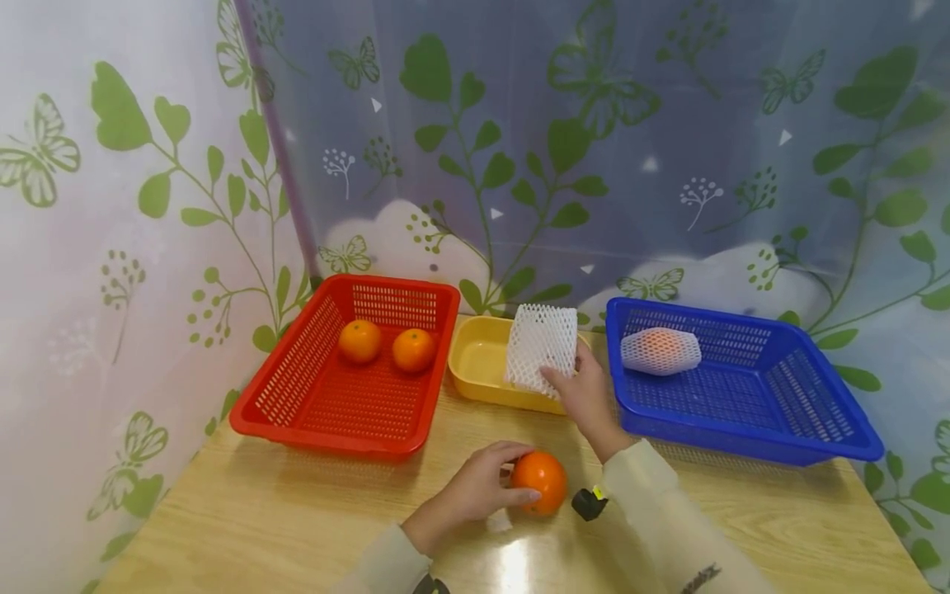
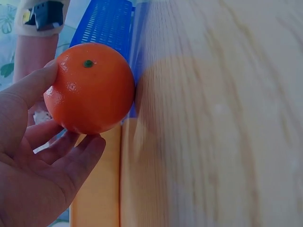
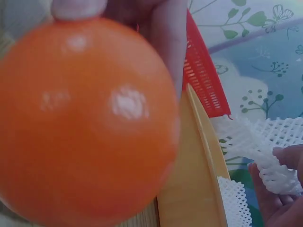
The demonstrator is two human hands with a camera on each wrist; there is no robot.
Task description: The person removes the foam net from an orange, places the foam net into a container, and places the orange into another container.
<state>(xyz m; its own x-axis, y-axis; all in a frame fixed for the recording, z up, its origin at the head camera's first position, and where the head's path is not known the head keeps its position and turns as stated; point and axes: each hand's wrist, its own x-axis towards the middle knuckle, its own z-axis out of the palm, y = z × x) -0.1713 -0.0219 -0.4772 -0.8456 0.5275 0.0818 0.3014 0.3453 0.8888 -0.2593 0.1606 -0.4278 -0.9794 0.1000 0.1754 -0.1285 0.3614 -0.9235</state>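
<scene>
My left hand [image 1: 478, 487] holds an orange [image 1: 540, 483] near the front of the table, thumb on one side and fingers on the other. A small green stem mark shows on this orange [image 2: 88, 63] in the left wrist view. With thumb and fingers, my right hand [image 1: 588, 394] pinches a white foam net sleeve [image 1: 542, 342] by its lower right edge. The sleeve is raised over the yellow basin [image 1: 475, 391] and looks flat. In the right wrist view the orange fills much of the left side, and the pinched foam net [image 3: 279, 177] appears at right.
Two oranges, one [image 1: 360, 341] left of the other [image 1: 413, 351], lie in a red basket [image 1: 334, 439] at left. A blue basket [image 1: 742, 444] at right contains a fruit in a white foam net [image 1: 660, 351]. Patterned curtains [image 1: 460, 107] hang behind the wooden table [image 1: 297, 511].
</scene>
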